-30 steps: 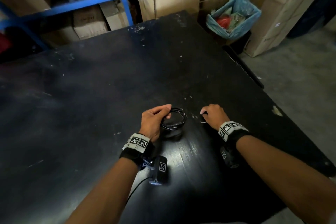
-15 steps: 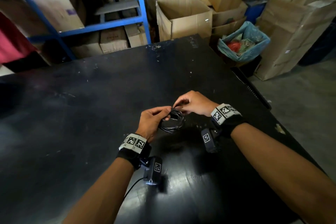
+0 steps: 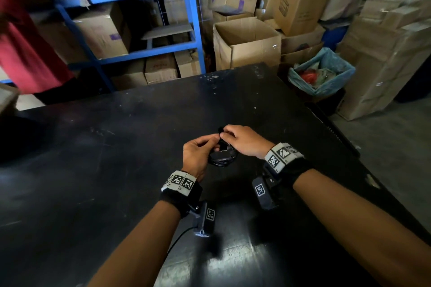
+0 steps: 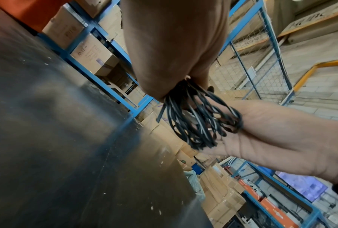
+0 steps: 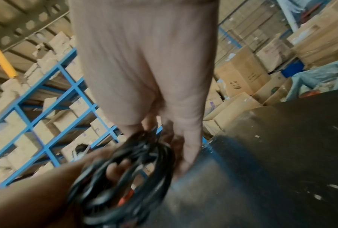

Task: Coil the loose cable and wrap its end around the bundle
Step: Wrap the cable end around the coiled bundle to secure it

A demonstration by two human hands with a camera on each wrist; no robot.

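Note:
A thin black cable coiled into a small bundle [image 3: 222,158] is held just above the black table [image 3: 116,170], near its middle. My left hand [image 3: 198,151] grips the bundle's left side, fingers curled round the loops. My right hand [image 3: 240,141] pinches the cable at the top of the coil. In the left wrist view the loops [image 4: 195,120] hang from my left fingers against my right palm [image 4: 261,131]. The right wrist view is blurred and shows the coil [image 5: 123,177] under my right fingers. The cable's end is hidden by the hands.
Open cardboard boxes [image 3: 245,44] and a blue-lined bin [image 3: 321,74] stand past the table's far right corner. Blue shelving [image 3: 140,53] with cartons runs behind the table. A person in red [image 3: 25,53] is at the far left.
My right hand came over from the table surface to the coil and now pinches the cable at its top. My left hand keeps hold of the bundle, now raised a little.

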